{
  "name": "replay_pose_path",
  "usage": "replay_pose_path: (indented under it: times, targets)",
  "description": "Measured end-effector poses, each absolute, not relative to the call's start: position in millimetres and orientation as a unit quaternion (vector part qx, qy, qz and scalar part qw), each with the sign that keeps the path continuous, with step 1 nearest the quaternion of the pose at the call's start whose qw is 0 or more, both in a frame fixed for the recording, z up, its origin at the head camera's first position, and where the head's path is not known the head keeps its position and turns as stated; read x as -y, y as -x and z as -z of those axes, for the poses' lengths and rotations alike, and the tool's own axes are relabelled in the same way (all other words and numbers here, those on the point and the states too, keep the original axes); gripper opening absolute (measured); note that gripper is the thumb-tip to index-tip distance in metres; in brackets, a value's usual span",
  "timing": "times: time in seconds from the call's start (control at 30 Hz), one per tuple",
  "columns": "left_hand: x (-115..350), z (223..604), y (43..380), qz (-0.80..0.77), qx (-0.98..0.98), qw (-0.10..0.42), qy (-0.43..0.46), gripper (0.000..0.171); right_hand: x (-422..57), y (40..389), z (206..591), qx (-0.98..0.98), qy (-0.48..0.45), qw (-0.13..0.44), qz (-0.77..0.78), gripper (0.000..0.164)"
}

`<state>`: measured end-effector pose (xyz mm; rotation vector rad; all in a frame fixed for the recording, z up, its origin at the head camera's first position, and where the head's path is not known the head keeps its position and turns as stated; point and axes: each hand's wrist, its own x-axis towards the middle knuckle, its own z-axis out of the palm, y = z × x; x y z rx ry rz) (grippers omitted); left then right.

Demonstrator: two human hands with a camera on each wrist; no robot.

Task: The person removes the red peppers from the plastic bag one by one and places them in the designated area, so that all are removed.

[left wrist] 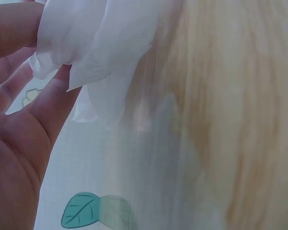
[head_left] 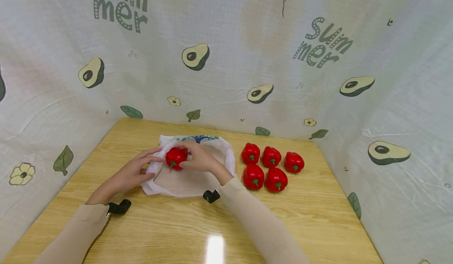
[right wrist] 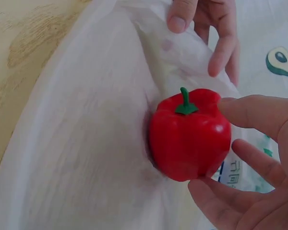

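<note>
A white plastic bag [head_left: 191,183] with a green and blue print lies open-mouthed on the table. My left hand [head_left: 132,171] holds its left rim; the left wrist view shows the thin film between the thumb and fingers of that hand [left wrist: 19,124]. Over the bag's left part, my right hand [head_left: 199,158] grips a red bell pepper [head_left: 175,158] with a green stem. Thumb and fingertips of the right hand [right wrist: 259,158] meet the sides of the pepper [right wrist: 189,139] in the right wrist view, with white film right beside it.
Right of the bag, several more red bell peppers [head_left: 253,176] stand close together on the wooden table [head_left: 170,228]. A hanging cloth [head_left: 226,75] printed with avocados and leaves borders the table at the back and sides.
</note>
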<state>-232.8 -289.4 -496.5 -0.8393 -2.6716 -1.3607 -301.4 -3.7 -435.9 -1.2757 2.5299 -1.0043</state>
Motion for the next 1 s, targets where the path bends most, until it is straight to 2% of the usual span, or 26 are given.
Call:
replay_pose_path:
  times: [0.53,1.0]
  targets:
    - [289,493,230,0.451,0.845,0.026,0.286,0.048,12,303,440,-0.871,0.390,0.064,0.291,0.063]
    - [290,496,232,0.449,0.845,0.025,0.290,0.050,15,304,448,-0.884,0.380,0.089,0.259,0.066]
